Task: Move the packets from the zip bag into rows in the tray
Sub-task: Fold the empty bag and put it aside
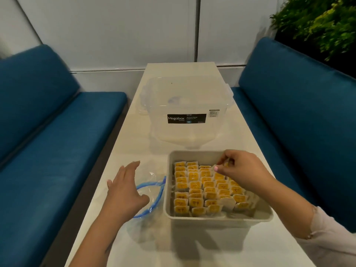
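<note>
Here, a white tray [215, 217] sits on the near part of a long white table [134, 143]. The tray is nearly full of little yellow and white packets [194, 189], and they stand in rows. The far right corner of the tray has a bare spot.

The right hand [240, 168] is over that far right part of the tray. Its fingers are curled, and the thumb and fingertips pinch a small packet [226, 163] just above the rows. Most of that packet is hidden by the fingers, so only a bit of yellow shows.

The left hand [125, 189] is on the left side of the tray. Its fingers are spread wide and loose, and it holds nothing. It is over the clear zip bag [150, 191], which lies flat on the table just beside the left wall of the tray. The bag has a blue zip edge, and its mouth looks open. You cannot tell if the hand touches the bag.

Farther away on the table stands a big clear plastic box [186, 105] with a black label that says Megabox. It is well apart from the tray.

Blue benches [48, 132] run along the left and right sides of the table. A green plant [317, 22] is at the far right.
</note>
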A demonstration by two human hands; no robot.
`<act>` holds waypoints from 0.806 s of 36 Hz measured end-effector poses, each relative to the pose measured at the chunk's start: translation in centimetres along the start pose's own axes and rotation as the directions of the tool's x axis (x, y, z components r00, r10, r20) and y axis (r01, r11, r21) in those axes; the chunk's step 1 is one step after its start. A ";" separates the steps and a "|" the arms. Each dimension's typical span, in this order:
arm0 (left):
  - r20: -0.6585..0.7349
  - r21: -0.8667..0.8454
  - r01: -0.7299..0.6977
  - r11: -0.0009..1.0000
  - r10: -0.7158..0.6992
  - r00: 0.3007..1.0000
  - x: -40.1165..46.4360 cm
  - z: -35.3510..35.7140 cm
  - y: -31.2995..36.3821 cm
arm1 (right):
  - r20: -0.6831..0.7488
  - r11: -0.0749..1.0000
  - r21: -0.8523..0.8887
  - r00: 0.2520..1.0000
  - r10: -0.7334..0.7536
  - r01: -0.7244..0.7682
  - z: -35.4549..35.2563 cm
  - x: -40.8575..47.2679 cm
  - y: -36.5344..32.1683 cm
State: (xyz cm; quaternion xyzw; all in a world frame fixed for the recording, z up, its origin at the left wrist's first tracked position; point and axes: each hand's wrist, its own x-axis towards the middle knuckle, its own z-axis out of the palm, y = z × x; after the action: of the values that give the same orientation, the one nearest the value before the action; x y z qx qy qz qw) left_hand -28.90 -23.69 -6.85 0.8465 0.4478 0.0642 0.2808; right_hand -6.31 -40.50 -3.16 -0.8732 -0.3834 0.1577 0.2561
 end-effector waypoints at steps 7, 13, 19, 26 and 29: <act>0.070 0.346 0.043 0.937 -0.072 0.995 0.0 1.8 -2.2 | 0.072 0.989 0.076 0.989 -0.130 0.124 1.8 1.3 -3.6; 0.081 0.444 -0.002 0.896 -0.038 0.996 -0.2 3.3 -4.4 | 0.094 0.965 0.160 0.970 -0.223 0.207 4.0 1.0 -6.1; 0.169 0.427 -0.018 0.904 -0.061 0.984 -0.1 4.8 -5.8 | 0.110 0.949 0.255 0.969 -0.220 0.186 5.8 -0.7 -7.6; 0.182 0.361 0.001 0.932 -0.072 0.981 0.9 5.4 -6.1 | 0.193 0.943 0.271 0.949 -0.250 0.194 8.9 -4.0 -10.1; 0.079 0.222 0.111 0.969 -0.131 0.988 1.2 4.2 -6.3 | 0.220 0.947 0.251 0.941 -0.259 0.202 9.9 -5.1 -11.0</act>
State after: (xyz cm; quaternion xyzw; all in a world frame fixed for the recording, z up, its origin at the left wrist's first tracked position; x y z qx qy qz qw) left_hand -31.23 -21.77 -13.90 0.8453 0.4893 -0.0418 0.2108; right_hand -20.82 -34.81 -4.65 -0.7606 -0.4923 0.2774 0.3195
